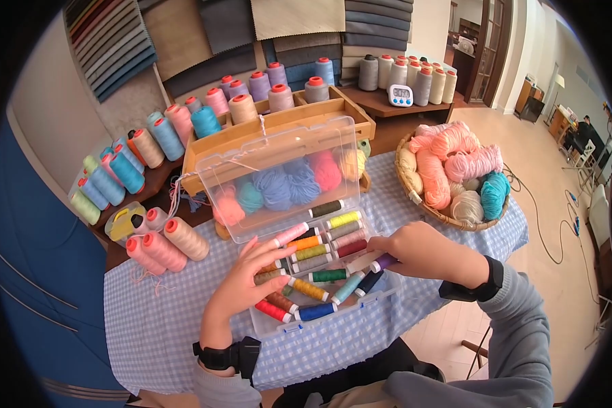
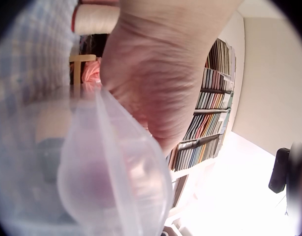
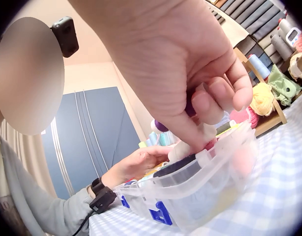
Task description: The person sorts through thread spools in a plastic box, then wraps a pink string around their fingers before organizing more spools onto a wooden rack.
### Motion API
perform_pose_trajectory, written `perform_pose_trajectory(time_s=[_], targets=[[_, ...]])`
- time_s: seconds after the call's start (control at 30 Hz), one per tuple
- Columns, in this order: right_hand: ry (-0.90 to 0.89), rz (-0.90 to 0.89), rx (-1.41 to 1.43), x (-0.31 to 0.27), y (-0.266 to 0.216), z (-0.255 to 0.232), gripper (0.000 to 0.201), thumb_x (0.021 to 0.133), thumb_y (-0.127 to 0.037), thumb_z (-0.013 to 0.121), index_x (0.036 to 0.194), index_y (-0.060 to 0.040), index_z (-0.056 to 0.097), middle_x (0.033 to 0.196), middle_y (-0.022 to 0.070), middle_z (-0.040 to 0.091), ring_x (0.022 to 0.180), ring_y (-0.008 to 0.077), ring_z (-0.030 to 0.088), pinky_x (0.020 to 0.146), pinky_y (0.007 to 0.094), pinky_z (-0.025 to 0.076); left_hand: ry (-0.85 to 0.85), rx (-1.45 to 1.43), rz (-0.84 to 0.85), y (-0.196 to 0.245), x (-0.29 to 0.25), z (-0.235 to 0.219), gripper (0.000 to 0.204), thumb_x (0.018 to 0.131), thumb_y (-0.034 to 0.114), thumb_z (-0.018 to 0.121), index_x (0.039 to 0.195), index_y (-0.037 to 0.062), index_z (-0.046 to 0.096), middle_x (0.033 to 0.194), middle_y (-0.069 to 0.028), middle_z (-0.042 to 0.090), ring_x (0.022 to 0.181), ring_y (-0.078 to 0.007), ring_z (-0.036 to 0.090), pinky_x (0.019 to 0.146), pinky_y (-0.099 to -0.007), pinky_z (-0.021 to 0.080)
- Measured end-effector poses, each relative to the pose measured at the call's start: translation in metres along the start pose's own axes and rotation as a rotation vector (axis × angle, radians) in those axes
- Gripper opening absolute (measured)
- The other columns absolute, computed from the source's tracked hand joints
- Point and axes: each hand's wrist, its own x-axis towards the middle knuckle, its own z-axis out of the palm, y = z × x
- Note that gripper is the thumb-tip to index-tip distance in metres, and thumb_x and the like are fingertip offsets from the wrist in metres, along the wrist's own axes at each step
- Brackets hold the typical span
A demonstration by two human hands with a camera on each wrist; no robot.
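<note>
My right hand [image 1: 421, 251] curls round a purple spool [image 1: 384, 263] over the right side of a clear plastic box [image 1: 387, 299]. A pale object lies at its fingertips, and the right wrist view shows this pale piece [image 3: 180, 151] by the thumb. My left hand [image 1: 241, 282] is over the box's left side, fingers spread, close to a pink spool [image 1: 292, 234]; whether they touch is unclear. Below lie a green spool [image 1: 328, 275], a gold spool [image 1: 309, 289], a light blue spool [image 1: 347, 288], a blue spool [image 1: 315, 312] and a red spool [image 1: 273, 311].
Behind stands the raised clear lid [image 1: 217, 197], yarn visible through it, with a wooden rack [image 1: 360, 119] of cones. A basket [image 1: 415, 200] of yarn is at the right. Pink cones [image 1: 163, 251] stand at the left on the checked cloth [image 1: 156, 340].
</note>
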Motion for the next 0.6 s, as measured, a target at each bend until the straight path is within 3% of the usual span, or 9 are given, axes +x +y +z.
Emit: perform_pose_trajectory(time_s=[0.2,0.27,0.3,0.37,0.47,0.6], targets=[[0.023,0.023,-0.024,-0.002,0.002,0.006,0.024,0.070,-0.019,0.065,0.090,-0.0079,0.057,0.058,0.0113,0.057,0.057,0.0294,0.058,0.052,0.0389,0.045,0.045,-0.071,-0.018,0.005,0.002,0.000,0.035,0.079,0.014,0.061,0.113,0.0090,0.057,0.115,-0.0096,0.053,0.115,-0.0226,0.044,0.106,-0.0423,0.015],[0.032,0.020,-0.041,0.000,0.000,0.010,0.023,0.071,-0.020,0.065,0.089,-0.0079,0.056,0.058,0.0111,0.056,0.057,0.0294,0.058,0.052,0.0389,0.045,0.132,-0.202,-0.044,0.007,0.002,0.003,0.029,0.080,0.009,0.059,0.108,0.0059,0.058,0.108,-0.0085,0.056,0.115,-0.0216,0.044,0.102,-0.0396,0.025],[0.042,0.016,-0.058,0.000,0.000,0.011,0.023,0.071,-0.020,0.065,0.088,-0.0079,0.056,0.057,0.0110,0.056,0.056,0.0295,0.058,0.052,0.0390,0.045,0.131,-0.202,-0.045,0.007,0.002,0.003,0.029,0.080,0.009,0.059,0.108,0.0059,0.058,0.108,-0.0085,0.056,0.115,-0.0216,0.044,0.102,-0.0396,0.025],[0.048,0.019,-0.056,-0.001,0.000,0.010,0.022,0.072,-0.020,0.064,0.088,-0.0079,0.056,0.056,0.0109,0.055,0.056,0.0294,0.058,0.051,0.0389,0.044,0.207,-0.295,-0.025,0.006,0.004,0.004,0.024,0.081,0.006,0.057,0.105,0.0027,0.059,0.103,-0.0075,0.058,0.108,-0.0192,0.049,0.094,-0.0339,0.036],[0.071,0.027,-0.039,-0.004,0.000,0.001,0.021,0.072,-0.020,0.064,0.088,-0.0079,0.056,0.055,0.0109,0.055,0.055,0.0294,0.058,0.050,0.0387,0.044,0.289,-0.412,-0.119,-0.002,0.002,0.005,0.021,0.083,0.004,0.055,0.103,0.0007,0.059,0.097,-0.0065,0.060,0.097,-0.0162,0.054,0.086,-0.0296,0.040],[0.089,0.029,-0.038,-0.007,0.002,-0.003,0.020,0.073,-0.019,0.063,0.089,-0.0082,0.056,0.055,0.0107,0.054,0.054,0.0292,0.057,0.049,0.0383,0.043,0.265,-0.378,-0.112,-0.001,0.002,0.004,0.021,0.083,0.004,0.054,0.103,0.0004,0.059,0.092,-0.0076,0.060,0.089,-0.0148,0.056,0.081,-0.0266,0.042]])
